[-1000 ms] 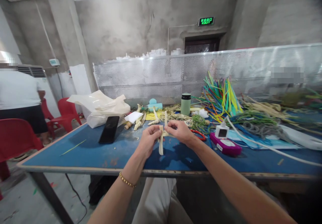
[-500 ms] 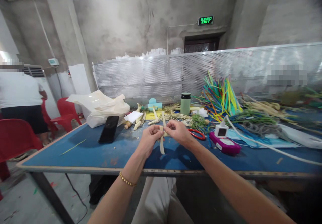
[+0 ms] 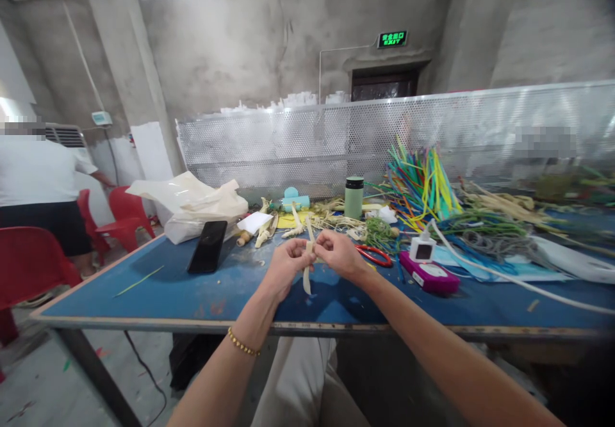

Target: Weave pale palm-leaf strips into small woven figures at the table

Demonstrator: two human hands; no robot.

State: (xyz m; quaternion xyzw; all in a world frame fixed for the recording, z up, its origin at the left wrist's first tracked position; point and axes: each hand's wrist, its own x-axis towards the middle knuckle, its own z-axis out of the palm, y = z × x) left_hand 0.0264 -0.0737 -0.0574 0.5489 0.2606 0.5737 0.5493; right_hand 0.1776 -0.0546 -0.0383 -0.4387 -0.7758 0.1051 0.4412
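Over the blue tabletop (image 3: 182,299), my left hand (image 3: 287,262) and my right hand (image 3: 339,254) meet around a pale, flat strip (image 3: 307,282) that looks like plant fibre. Fingers and thumb of the left hand pinch it, and its lower end hangs below them with a slight curve. My right hand is closed on the same strip beside the left fingertips. The upper end stands up between the hands. Fingers hide the middle, so I cannot tell how it is folded there. Red-handled scissors (image 3: 377,256) lie just right of my right hand.
A black phone (image 3: 207,248) and a plastic bag (image 3: 206,206) lie to the left. Behind my hands stands a green bottle (image 3: 354,198). To the right are a purple box (image 3: 430,273), a white cable (image 3: 504,281) and coloured strips (image 3: 423,187). A person (image 3: 41,171) stands far left.
My right hand has shifted slightly left, closer to the left fingertips. The strip's ends have moved a little left. The person at far left has stretched an arm out to the right.
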